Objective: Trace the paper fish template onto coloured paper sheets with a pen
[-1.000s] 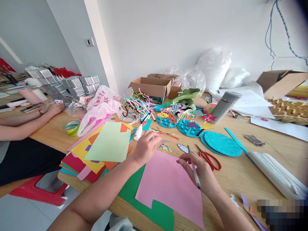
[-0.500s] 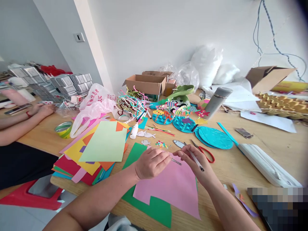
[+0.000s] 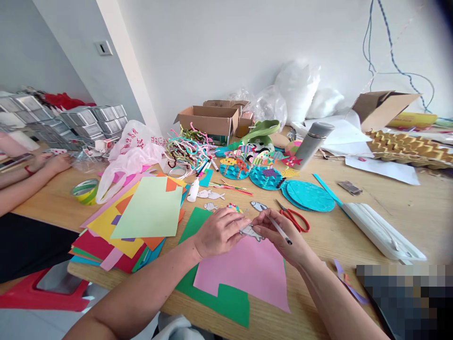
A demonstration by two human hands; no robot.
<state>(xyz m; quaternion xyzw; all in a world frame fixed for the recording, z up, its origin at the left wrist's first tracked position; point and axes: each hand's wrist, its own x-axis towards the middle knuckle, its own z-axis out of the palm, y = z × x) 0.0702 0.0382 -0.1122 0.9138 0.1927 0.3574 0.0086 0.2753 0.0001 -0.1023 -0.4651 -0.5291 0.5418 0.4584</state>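
Observation:
A white paper fish cutout (image 3: 252, 232) with dark drawn lines is held between my two hands over a pink sheet (image 3: 244, 274). My left hand (image 3: 218, 231) pinches its left end, fingers together. My right hand (image 3: 279, 234) has thumb and fingertips at its right end. A white pen (image 3: 282, 231) with a dark end is tucked in the right hand; its other end is hidden by the fingers. Under the pink sheet lies a green sheet (image 3: 231, 307). Red-handled scissors (image 3: 297, 221) and another fish cutout (image 3: 258, 206) lie just beyond the right hand.
Stacked coloured paper (image 3: 148, 212) and a tape roll (image 3: 85, 191) lie left. Behind are a glue bottle (image 3: 193, 190), pipe cleaners (image 3: 187, 151), blue discs (image 3: 311, 195) and a grey flask (image 3: 314, 144). A white power strip (image 3: 384, 231) lies right. Another person's hands (image 3: 53, 161) rest far left.
The paper fish has turned from nearly edge-on to showing its drawn face. My right hand has drawn closer to my left. The view has shifted slightly right.

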